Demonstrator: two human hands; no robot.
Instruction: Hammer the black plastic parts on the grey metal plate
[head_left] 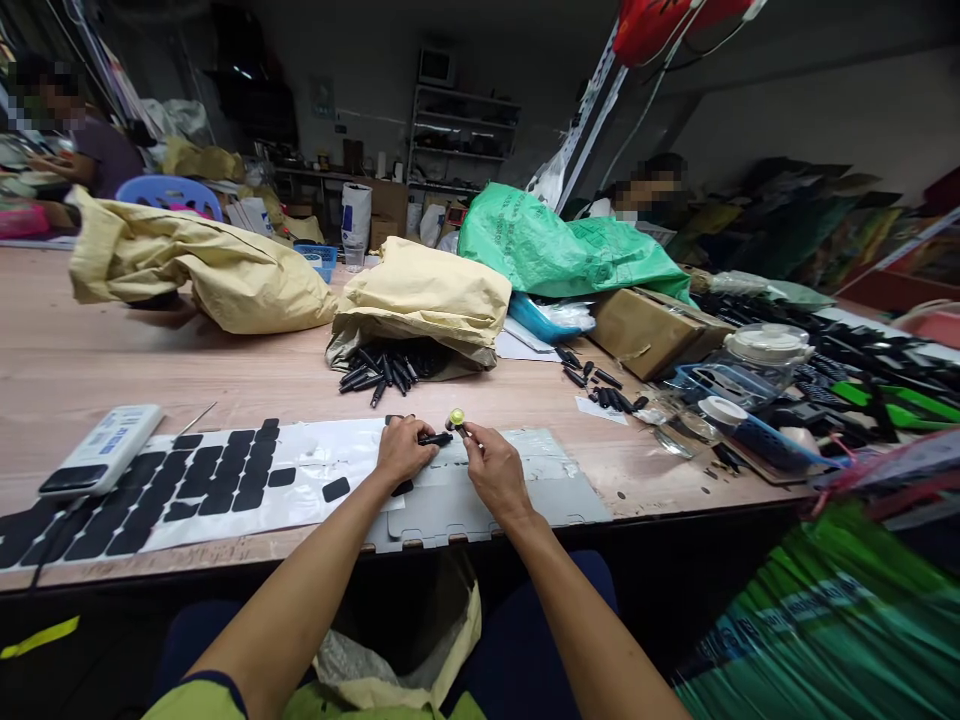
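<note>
My left hand (405,450) is closed around a short black cylindrical piece (435,439), held just above the work surface with its end pointing right. My right hand (496,472) pinches a small tool or part with a round yellow-green end (456,417), close to the tip of the black piece; its exact kind is too small to make out. Under both hands lies a flat grey cardboard sheet (480,510). To the left, a white backing sheet (307,455) carries rows of black rounded-square stickers (201,470). One loose sticker (337,489) sits nearer my left forearm.
A yellow sack (427,290) spills several black cylinders (382,372) behind my hands. At left are a white box-shaped device (105,450) and another yellow sack (217,265). Rightward stand a cardboard box (652,330), a blue basket (772,425) and a clear jar (766,352).
</note>
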